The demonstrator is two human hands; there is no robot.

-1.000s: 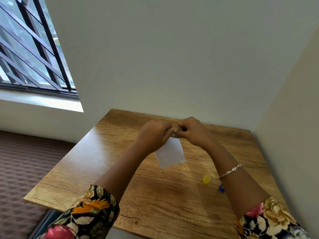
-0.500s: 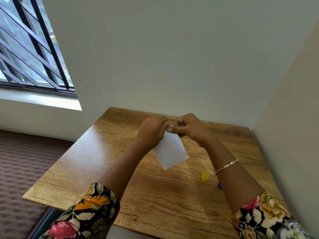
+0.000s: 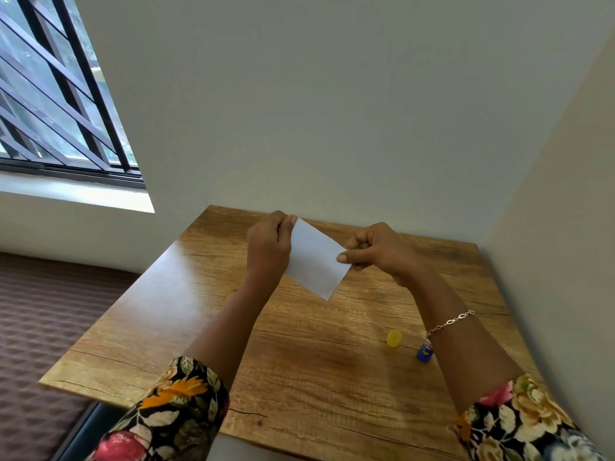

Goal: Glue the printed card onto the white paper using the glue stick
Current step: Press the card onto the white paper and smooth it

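A small white paper [image 3: 316,261] hangs in the air above the wooden table [image 3: 299,361], tilted, its blank side facing me. My left hand [image 3: 269,247] pinches its upper left corner. My right hand [image 3: 376,249] pinches its right edge between thumb and curled fingers. No printed side of a card shows. A blue glue stick [image 3: 425,353] stands on the table beside my right forearm, partly hidden by it, and its yellow cap [image 3: 394,338] lies just to its left.
The table sits in a corner, with walls behind it and along its right side. A barred window [image 3: 60,104] is at the upper left, and brown patterned floor [image 3: 43,321] lies left of the table.
My hands were together at the paper's top; they have moved apart, and the paper now stretches between them, wider and tilted.
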